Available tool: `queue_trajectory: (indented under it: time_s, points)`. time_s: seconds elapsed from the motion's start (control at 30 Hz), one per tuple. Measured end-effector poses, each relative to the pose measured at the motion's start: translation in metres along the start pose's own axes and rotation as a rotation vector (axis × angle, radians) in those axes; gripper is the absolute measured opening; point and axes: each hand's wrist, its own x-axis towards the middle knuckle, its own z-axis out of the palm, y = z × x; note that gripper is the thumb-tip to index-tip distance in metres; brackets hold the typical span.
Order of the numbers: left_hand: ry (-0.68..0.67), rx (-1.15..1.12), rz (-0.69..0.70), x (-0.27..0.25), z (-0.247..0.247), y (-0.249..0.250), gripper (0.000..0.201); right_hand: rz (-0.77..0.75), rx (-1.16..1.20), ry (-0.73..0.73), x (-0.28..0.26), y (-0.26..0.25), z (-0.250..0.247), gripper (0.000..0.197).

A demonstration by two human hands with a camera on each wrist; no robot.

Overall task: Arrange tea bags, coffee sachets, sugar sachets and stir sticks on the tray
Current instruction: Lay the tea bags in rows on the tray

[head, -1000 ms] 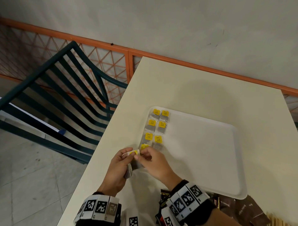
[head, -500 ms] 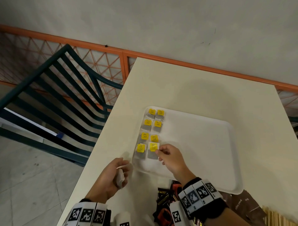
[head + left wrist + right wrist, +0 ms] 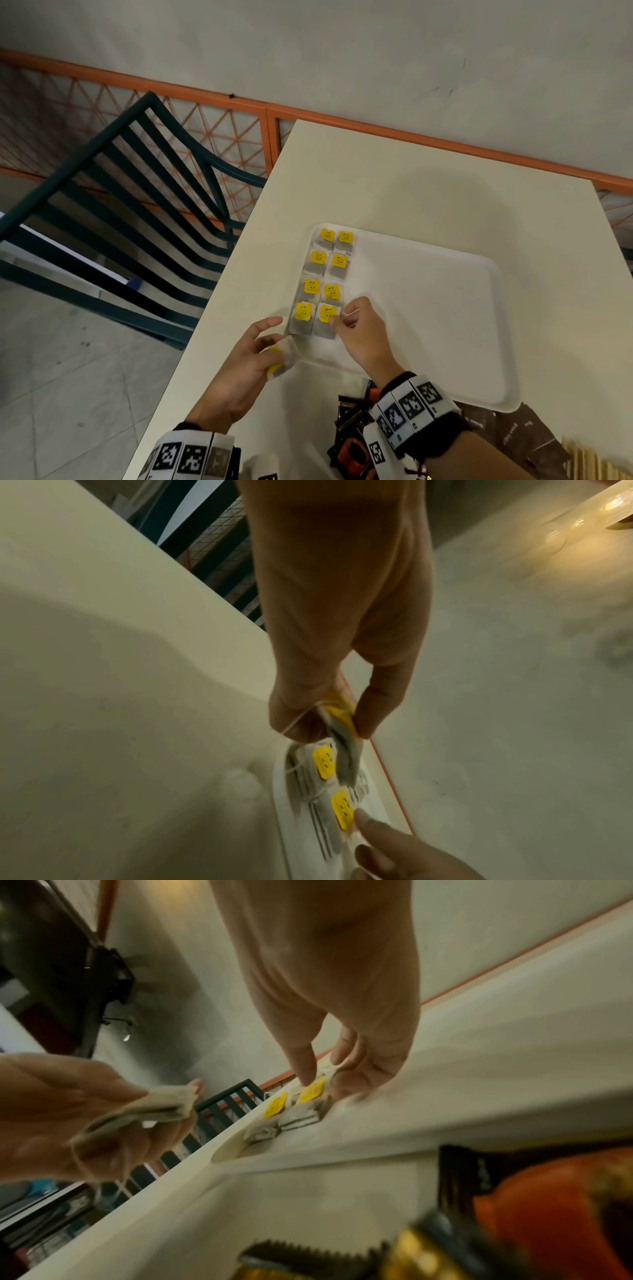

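Observation:
A white tray [image 3: 445, 308] lies on the cream table. Along its left side, several tea bags [image 3: 322, 263] with yellow tags sit in two columns. My right hand [image 3: 337, 317] hovers over the nearest right-column tea bag [image 3: 325, 320], thumb and forefinger touching its yellow tag [image 3: 311, 1091]. My left hand [image 3: 270, 346] sits just off the tray's near-left corner and holds a small stack of tea bags [image 3: 279, 363], pinched between thumb and fingers [image 3: 342, 721]. Dark coffee sachets [image 3: 352, 421] lie under my right wrist; stir sticks [image 3: 596, 459] show at the bottom right.
A dark green slatted chair [image 3: 113, 212] stands left of the table, before an orange mesh railing [image 3: 212, 130]. Brown sachets [image 3: 507, 428] lie by the tray's near-right corner. The table's left edge [image 3: 219, 308] runs close to my left hand.
My right hand took a tea bag from the stack in my left hand, laid it as the nearest bag of the right column, and stays on its tag. The left hand drew back slightly.

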Motion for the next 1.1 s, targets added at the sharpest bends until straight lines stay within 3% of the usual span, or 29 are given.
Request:
queue_trajectory:
  time_s: [0.1, 0.2, 0.27, 0.37, 0.43, 0.57, 0.7, 0.97, 1.1]
  points:
    - [0.017, -0.012, 0.053, 0.001, 0.002, 0.000, 0.047, -0.128, -0.035, -0.090, -0.011, -0.011, -0.003, 0.015]
    - [-0.049, 0.024, 0.098, 0.000, 0.003, 0.000, 0.055, -0.223, 0.004, -0.439, -0.027, -0.019, -0.005, 0.025]
    - [-0.068, 0.064, 0.115, -0.001, 0.004, 0.000, 0.060, -0.263, 0.024, -0.531, -0.033, -0.019, -0.007, 0.023]
    - [-0.019, 0.034, 0.153, -0.001, 0.006, -0.002, 0.054, -0.251, 0.011, -0.468, -0.033, -0.015, -0.011, 0.021]
    - [0.036, 0.071, 0.154, 0.001, 0.006, -0.004, 0.039, -0.182, 0.055, -0.463, -0.035, -0.013, -0.012, 0.021]
    - [0.005, 0.226, 0.118, 0.000, 0.003, -0.009, 0.022, -0.078, 0.201, -0.489, -0.039, -0.010, -0.015, 0.016]
    - [0.008, 0.310, 0.205, 0.004, 0.002, -0.009, 0.018, -0.185, -0.042, -0.435, -0.039, -0.007, -0.016, 0.013]
    - [0.081, 0.503, 0.348, 0.014, -0.001, -0.007, 0.013, -0.178, -0.020, -0.447, -0.037, -0.018, -0.009, 0.017]
    - [0.069, 0.598, 0.396, 0.016, -0.004, -0.009, 0.013, -0.141, -0.030, -0.284, -0.030, -0.014, 0.001, 0.010]
